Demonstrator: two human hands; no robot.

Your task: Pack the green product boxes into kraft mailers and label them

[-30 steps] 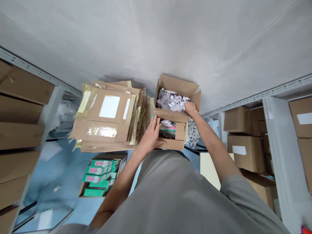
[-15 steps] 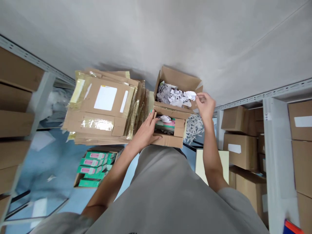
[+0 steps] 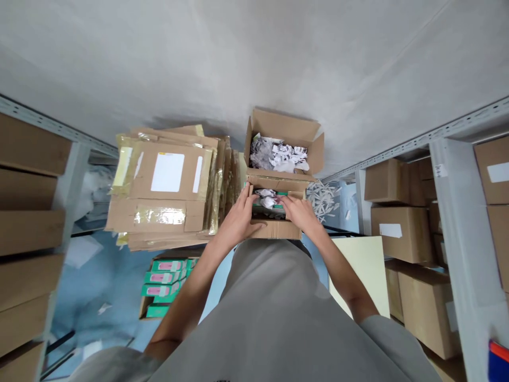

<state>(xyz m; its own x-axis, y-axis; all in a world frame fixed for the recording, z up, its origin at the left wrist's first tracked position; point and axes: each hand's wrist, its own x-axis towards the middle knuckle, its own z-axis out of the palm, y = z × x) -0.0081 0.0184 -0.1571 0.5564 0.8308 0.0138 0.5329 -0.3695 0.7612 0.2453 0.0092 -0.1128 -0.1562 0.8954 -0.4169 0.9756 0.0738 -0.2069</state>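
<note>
Crumpled white paper (image 3: 267, 200) between hands, inside open brown cardboard box (image 3: 278, 230). Left hand (image 3: 239, 216) spread at left wall; right hand (image 3: 299, 213) just right, pinch unclear.

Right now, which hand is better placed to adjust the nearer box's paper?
Probably the right hand: its fingers are at the crumpled paper; the left hand rests on the nearer box.

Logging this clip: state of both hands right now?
Left hand: open, spread over the left edge of the near cardboard box.
Right hand: at the crumpled paper inside that box; grip cannot be told.
</note>
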